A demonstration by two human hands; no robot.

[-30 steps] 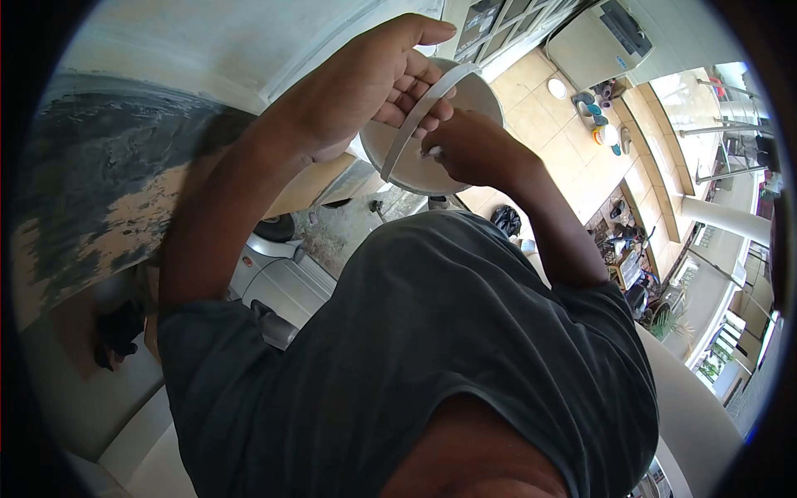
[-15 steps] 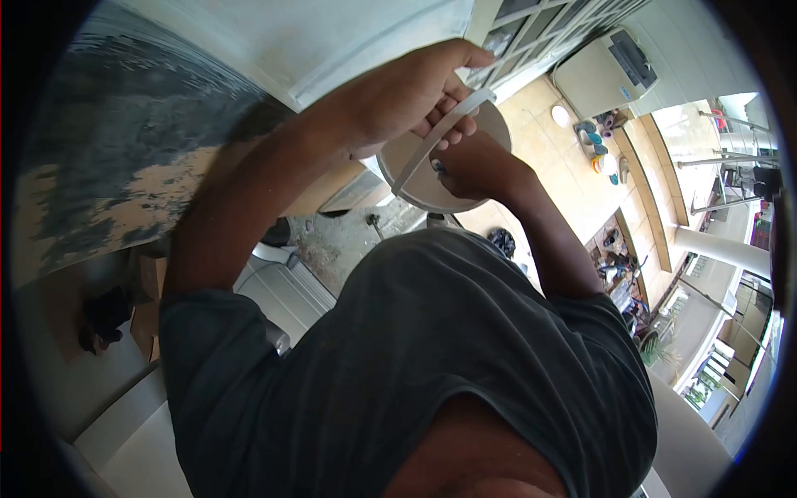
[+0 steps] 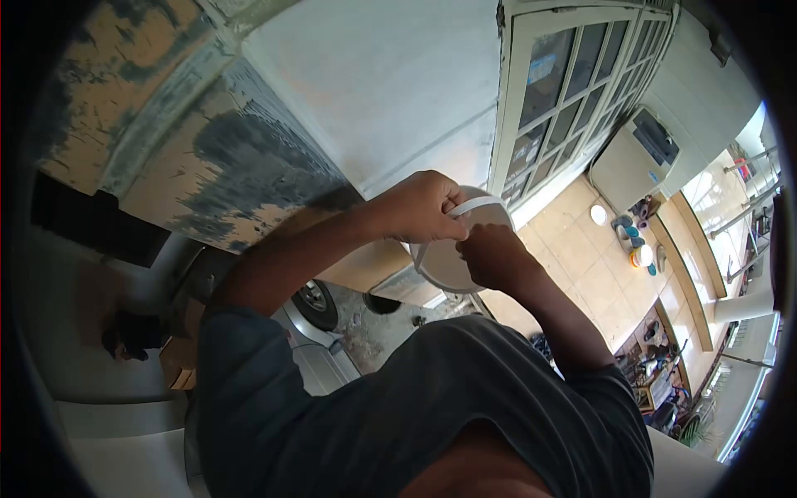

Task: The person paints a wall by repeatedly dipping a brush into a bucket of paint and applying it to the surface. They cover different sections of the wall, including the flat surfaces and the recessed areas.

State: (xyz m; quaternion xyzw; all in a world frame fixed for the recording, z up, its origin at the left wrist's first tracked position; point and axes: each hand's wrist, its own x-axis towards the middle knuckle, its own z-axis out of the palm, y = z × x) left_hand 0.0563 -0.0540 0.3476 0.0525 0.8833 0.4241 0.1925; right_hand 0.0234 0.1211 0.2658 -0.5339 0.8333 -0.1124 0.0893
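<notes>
A round white bucket (image 3: 448,267) is in front of me, its opening facing up toward the camera. A pale strap-like handle (image 3: 480,202) arcs over its top. My left hand (image 3: 427,207) is closed, its fingers curled around the handle. My right hand (image 3: 491,256) is a closed fist over the bucket's opening, close to the left fingertips. Whatever the right fingers hold is hidden. The bucket's contents cannot be made out clearly.
A wall with patchy dark and tan paint (image 3: 249,158) and a white panel (image 3: 390,91) stand ahead. Paned windows (image 3: 573,83) are at the right. Below lie a tiled floor (image 3: 573,249), several shoes (image 3: 633,232) and a car wheel (image 3: 317,305).
My view has tilted up, showing more wall and window. The left hand has closed round the handle from a looser, spread hold. The right fist has come up beside it.
</notes>
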